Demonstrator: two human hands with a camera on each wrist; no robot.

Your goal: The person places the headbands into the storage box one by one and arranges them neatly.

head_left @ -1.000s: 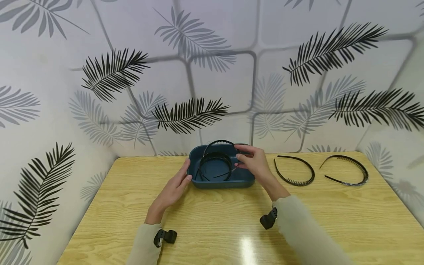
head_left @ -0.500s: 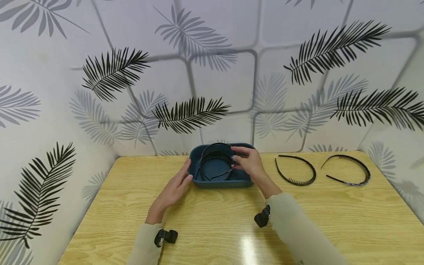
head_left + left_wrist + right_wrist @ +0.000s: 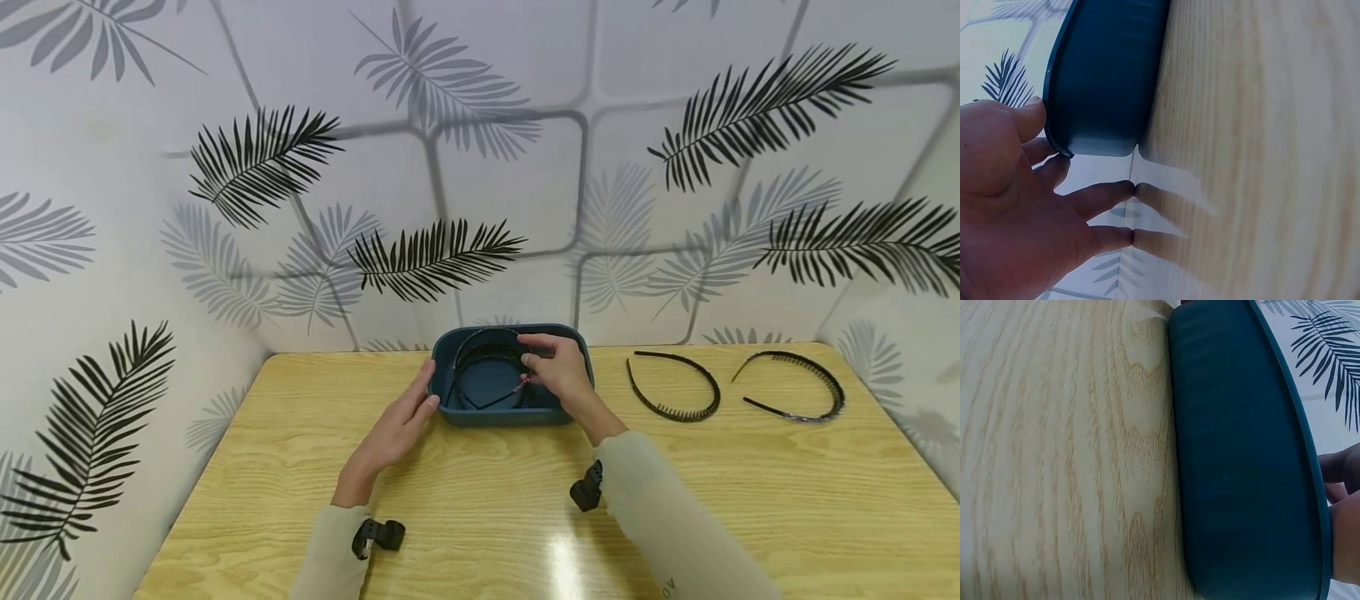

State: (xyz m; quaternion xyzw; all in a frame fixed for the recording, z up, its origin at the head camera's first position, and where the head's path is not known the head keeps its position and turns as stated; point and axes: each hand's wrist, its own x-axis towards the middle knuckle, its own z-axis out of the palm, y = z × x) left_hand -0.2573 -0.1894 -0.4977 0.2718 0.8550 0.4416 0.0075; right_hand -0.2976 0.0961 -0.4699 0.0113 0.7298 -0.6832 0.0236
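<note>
A dark blue plastic tub stands at the back middle of a wooden table. Black toothed headbands lie curved inside it. My right hand reaches over the tub's right part and pinches one headband low inside. My left hand lies with straight fingers against the tub's left outer wall; the thumb touches the rim. The right wrist view shows only the tub's outer wall and a bit of my right hand beyond the rim.
Two more black headbands lie on the table right of the tub, one nearer and one further right. Leaf-patterned walls close in the table at the back and on both sides.
My right hand has lowered the headband from above the rim down into the tub. My left hand has stayed against the tub's left side.
</note>
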